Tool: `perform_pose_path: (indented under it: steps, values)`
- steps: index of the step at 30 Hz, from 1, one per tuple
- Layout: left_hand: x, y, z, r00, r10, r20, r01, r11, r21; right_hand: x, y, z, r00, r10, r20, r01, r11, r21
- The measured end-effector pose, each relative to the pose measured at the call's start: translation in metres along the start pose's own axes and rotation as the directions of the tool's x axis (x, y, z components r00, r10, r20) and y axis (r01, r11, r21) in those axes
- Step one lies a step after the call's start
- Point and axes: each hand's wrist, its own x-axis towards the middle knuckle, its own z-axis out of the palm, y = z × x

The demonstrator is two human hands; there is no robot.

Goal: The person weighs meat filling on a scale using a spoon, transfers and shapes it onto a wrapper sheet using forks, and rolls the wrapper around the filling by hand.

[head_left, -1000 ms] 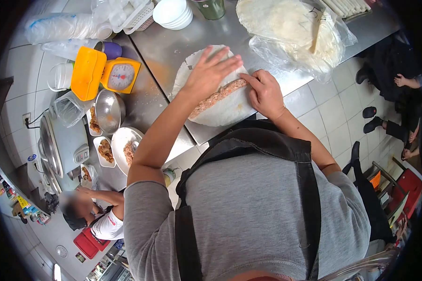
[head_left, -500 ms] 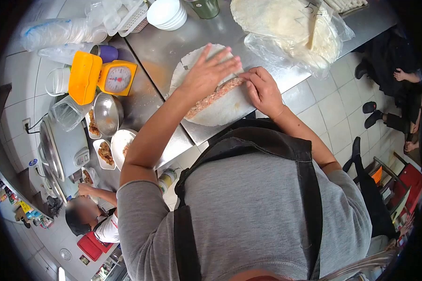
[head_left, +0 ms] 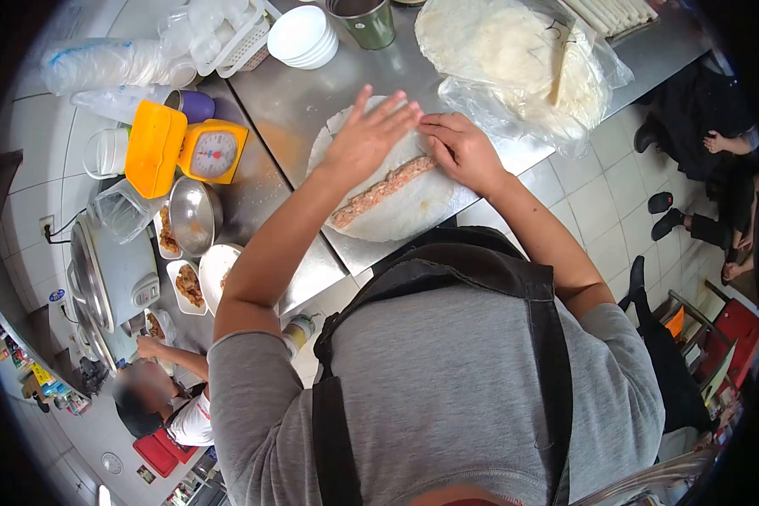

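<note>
A round, pale, thin dough wrapper (head_left: 405,211) lies on the steel table, with a long strip of pink minced meat filling (head_left: 385,192) across it. Over the wrapper's far part, my left hand (head_left: 371,137) is stretched flat with its fingers apart, holding nothing. My right hand (head_left: 462,152) is at the wrapper's right edge, just past the end of the meat strip. Its fingers are curled together, and their tips are close to my left fingertips. Whatever they pinch is hidden.
A plastic bag of stacked wrappers (head_left: 527,76) lies at the right, beside finished rolls (head_left: 611,15). White bowls (head_left: 302,35) and a green container (head_left: 367,21) stand behind. Leftward are a yellow scale (head_left: 214,152), a metal bowl (head_left: 196,215) and a co-worker (head_left: 156,401).
My right hand has moved up and left, away from the meat strip's end, uncovering more of it. My left hand has shifted slightly towards the far edge, staying flat.
</note>
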Motion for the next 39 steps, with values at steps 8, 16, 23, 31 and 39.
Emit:
perform_pose_path:
  steps: [8,16,23,31,39]
  values:
    - [-0.009,0.005,0.003,1.000,0.030,-0.001,-0.030,0.999,0.020,0.007,0.001,0.003,0.999,-0.036,0.011,0.036,0.994,-0.102]
    - [-0.039,0.006,-0.019,0.998,-0.070,0.004,0.070,0.987,-0.142,0.022,-0.007,0.006,0.988,0.081,0.133,-0.033,0.944,-0.328]
    - [-0.199,-0.044,-0.077,0.580,-0.777,-0.242,0.759,0.624,-0.185,0.032,-0.008,0.005,0.957,0.158,0.242,-0.074,0.943,-0.324]
    - [-0.334,-0.141,-0.008,0.389,-0.919,0.063,0.904,0.394,0.167,0.021,-0.004,-0.008,0.962,0.158,0.223,-0.124,0.979,-0.159]
    - [-0.314,-0.136,-0.041,0.449,-0.848,0.282,0.863,0.493,0.108,0.017,-0.002,-0.004,0.981,0.135,0.138,-0.125,0.989,-0.081]
